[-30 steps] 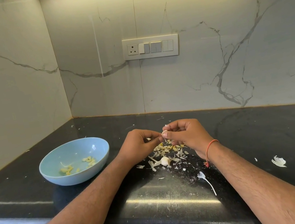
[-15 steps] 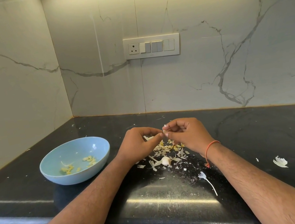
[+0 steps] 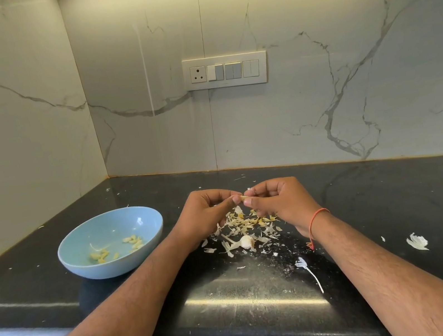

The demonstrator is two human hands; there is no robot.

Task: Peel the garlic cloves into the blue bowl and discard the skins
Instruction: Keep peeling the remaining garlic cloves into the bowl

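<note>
A small garlic clove (image 3: 244,198) is pinched between the fingertips of my left hand (image 3: 207,214) and my right hand (image 3: 277,202), a little above the black counter. Under the hands lies a heap of garlic skins (image 3: 248,223). A partly stripped garlic bulb (image 3: 246,241) rests at the near edge of that heap. The blue bowl (image 3: 147,224) stands to the left of my left hand and holds several peeled cloves (image 3: 133,241).
The black counter (image 3: 395,197) carries scattered skin bits, with a white skin piece (image 3: 416,241) at the right and a skin with a stalk (image 3: 309,270) near the front. Marble walls close off the back and left. The counter's front edge runs under my forearms.
My hands stay together on the clove; the fingertips have shifted slightly as they work on it. The bowl and the heap have not moved.
</note>
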